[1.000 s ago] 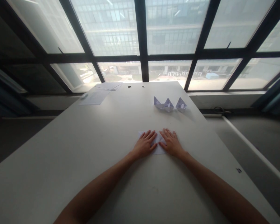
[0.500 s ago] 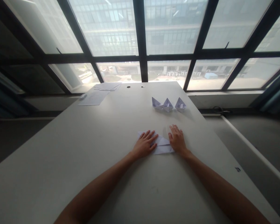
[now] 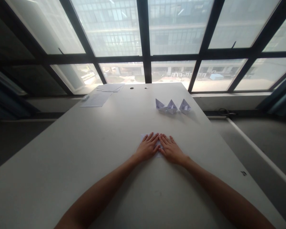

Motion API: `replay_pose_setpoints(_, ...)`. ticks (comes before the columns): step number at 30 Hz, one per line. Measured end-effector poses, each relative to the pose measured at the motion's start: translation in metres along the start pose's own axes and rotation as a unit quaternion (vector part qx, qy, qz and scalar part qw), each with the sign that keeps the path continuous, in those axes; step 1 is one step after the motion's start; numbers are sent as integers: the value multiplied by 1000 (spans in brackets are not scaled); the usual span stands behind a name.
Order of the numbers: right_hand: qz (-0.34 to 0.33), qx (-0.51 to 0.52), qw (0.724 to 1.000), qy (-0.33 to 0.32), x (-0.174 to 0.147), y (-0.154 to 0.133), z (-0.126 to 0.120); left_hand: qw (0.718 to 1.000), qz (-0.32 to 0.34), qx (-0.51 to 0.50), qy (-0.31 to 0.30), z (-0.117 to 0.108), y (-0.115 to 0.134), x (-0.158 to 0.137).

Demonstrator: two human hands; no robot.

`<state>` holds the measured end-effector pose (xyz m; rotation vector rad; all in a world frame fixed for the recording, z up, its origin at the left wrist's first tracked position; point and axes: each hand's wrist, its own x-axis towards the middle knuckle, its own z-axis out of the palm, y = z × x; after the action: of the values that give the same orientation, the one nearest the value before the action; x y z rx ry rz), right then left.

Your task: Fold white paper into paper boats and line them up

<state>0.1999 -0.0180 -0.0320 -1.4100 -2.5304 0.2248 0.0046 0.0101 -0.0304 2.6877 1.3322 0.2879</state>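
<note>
My left hand [image 3: 147, 148] and right hand [image 3: 171, 149] lie flat, fingers outstretched, on folded paper [image 3: 159, 155] just below the frame's centre; paper boats [image 3: 172, 108] stand above, right of centre.

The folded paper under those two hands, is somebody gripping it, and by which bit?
Nothing is gripped: the left hand and the right hand lie flat side by side over the folded paper, covering most of it.
</note>
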Motion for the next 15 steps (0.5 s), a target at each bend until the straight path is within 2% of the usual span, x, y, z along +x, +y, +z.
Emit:
replay_pose_setpoints(4,8,-6,1000,0,-1,0,2,1000,-2,4,2,1,-1,0)
replay_pose_setpoints(10,61,-14,998,14,-3,3,9,1000,0,5,2,-1,-1,0)
replay_pose_setpoints(15,139,-15,989,44,-3,19,12,1000,-4,3,4,-1,-1,0)
